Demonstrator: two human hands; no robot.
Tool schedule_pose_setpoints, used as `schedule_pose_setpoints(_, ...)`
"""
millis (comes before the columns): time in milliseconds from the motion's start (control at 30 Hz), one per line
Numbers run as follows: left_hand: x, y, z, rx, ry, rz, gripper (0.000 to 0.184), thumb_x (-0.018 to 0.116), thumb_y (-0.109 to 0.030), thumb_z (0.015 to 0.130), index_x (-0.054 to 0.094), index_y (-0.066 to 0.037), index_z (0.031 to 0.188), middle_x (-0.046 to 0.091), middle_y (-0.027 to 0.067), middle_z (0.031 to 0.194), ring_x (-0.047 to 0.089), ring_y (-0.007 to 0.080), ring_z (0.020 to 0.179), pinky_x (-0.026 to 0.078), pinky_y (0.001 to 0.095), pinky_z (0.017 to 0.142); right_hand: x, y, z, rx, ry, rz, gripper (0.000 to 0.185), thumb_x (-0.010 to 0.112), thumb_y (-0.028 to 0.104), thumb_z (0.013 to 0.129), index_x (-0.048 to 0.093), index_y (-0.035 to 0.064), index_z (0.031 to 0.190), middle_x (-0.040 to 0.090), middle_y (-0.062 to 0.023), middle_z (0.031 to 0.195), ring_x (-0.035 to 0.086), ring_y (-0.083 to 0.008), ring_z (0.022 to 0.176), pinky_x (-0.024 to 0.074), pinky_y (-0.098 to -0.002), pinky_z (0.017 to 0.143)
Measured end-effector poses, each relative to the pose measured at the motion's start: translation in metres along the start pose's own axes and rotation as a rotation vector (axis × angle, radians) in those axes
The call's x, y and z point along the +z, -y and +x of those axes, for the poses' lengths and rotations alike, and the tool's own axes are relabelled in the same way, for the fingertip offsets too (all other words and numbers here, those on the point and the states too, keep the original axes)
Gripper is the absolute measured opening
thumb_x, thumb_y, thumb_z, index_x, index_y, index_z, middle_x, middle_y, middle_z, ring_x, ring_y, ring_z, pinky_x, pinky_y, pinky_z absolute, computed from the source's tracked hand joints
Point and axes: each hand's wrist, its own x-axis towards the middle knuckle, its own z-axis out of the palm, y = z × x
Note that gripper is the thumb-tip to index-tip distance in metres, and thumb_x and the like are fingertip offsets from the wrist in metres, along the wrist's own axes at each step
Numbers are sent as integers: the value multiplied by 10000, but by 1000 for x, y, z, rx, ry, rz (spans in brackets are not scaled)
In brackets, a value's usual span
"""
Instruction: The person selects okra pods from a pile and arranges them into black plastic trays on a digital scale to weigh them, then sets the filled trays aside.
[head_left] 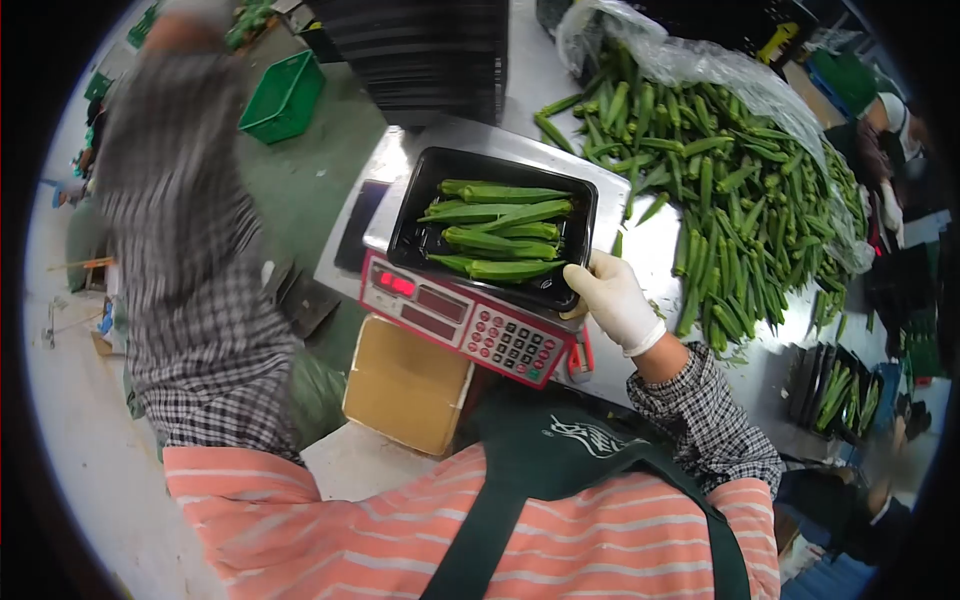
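A black plastic tray (pixel 410 215) with several green okra pods (pixel 500 215) in it rests on the metal pan of a red-and-white digital scale (pixel 440 310). Red digits glow on its display. My right hand (pixel 612 300), in a white glove, grips the tray's near right corner, thumb on the rim. Far out at the upper left, my left hand (pixel 195 12) is cut off by the frame edge and smeared by motion, so its fingers do not show.
A big heap of okra (pixel 730 190) spills from a clear plastic bag (pixel 690 68) on the metal table. Stacked black trays (pixel 420 55) stand behind the scale. A green crate (pixel 283 97) sits on the floor, and filled trays (pixel 845 395) lie at right, near other people.
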Motion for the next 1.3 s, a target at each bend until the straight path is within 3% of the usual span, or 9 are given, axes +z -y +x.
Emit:
schedule_pose_setpoints(67, -22, 47, -23, 338, 109, 799, 264, 555, -89, 878, 593, -34, 1133, 640, 65, 1037, 617, 142, 817, 478, 268, 740, -22, -7, -23, -63, -42, 68, 221, 504, 161, 894, 581, -44, 919, 611, -64, 774, 591, -104, 619, 513, -241, 539)
schedule_pose_setpoints(100, -31, 35, -45, 794, -13, 694, 257, 557, -34, 846, 591, -4, 1099, 638, 69, 948, 621, 161, 763, 483, 275, 701, -37, -15, -32, -86, -37, 130, 193, 492, 130, 897, 590, -22, 965, 613, -42, 790, 580, -89, 640, 500, -233, 561)
schedule_pose_setpoints(133, -29, -21, -78, 287, 122, -153, 296, 588, -6, 798, 585, 13, 1093, 631, 97, 953, 628, 175, 789, 487, 280, 715, -51, -19, -43, -100, -72, 144, 198, 494, 129, 896, 587, -21, 984, 615, -36, 794, 572, -84, 639, 491, -231, 569)
schedule_pose_setpoints(167, -21, -44, -102, 331, 134, -328, 231, 618, 32, 707, 604, 2, 936, 560, 116, 785, 546, 261, 696, 449, 295, 665, -65, -24, -56, -114, -109, 157, 205, 496, 129, 896, 584, -21, 1003, 617, -30, 799, 564, -80, 638, 483, -228, 577)
schedule_pose_setpoints(233, -7, -64, -132, 521, 285, -293, 240, 625, 112, 600, 536, -11, 785, 521, 118, 750, 536, 291, 712, 432, 347, 631, -95, -36, -83, -92, -205, 154, 222, 507, 118, 891, 577, -22, 1049, 616, -15, 820, 530, -62, 657, 452, -225, 596)
schedule_pose_setpoints(467, 109, -60, -233, 367, 869, -154, 294, 685, -16, 592, 565, -50, 859, 561, 122, 863, 527, 326, 856, 429, 407, 783, -163, -64, -170, -152, -523, 127, 203, 539, 126, 877, 585, -27, 1003, 602, -8, 833, 512, -60, 721, 451, -228, 635)
schedule_pose_setpoints(567, 87, -106, -219, 358, 757, -141, 663, 775, -95, 502, 538, -5, 1115, 521, 139, 1104, 472, 330, 1072, 348, 426, 977, -180, -71, -196, -182, -623, 95, 197, 541, 130, 877, 586, -39, 968, 597, -17, 808, 512, -65, 711, 454, -235, 632)
schedule_pose_setpoints(867, 127, -319, -215, 715, 597, -761, 269, 703, -92, 676, 607, -42, 923, 590, 99, 925, 546, 301, 896, 440, 403, 819, -217, -118, -255, -47, -692, 223, 208, 546, 143, 889, 588, -50, 953, 598, -30, 769, 555, -82, 652, 475, -229, 564)
schedule_pose_setpoints(1300, 197, -467, -266, 665, 713, -1022, 115, 688, -113, 729, 660, -47, 819, 613, 80, 826, 562, 259, 832, 461, 359, 767, -247, -153, -312, 28, -755, 145, 147, 559, 119, 881, 595, -24, 878, 565, 4, 681, 489, -44, 596, 423, -221, 526)
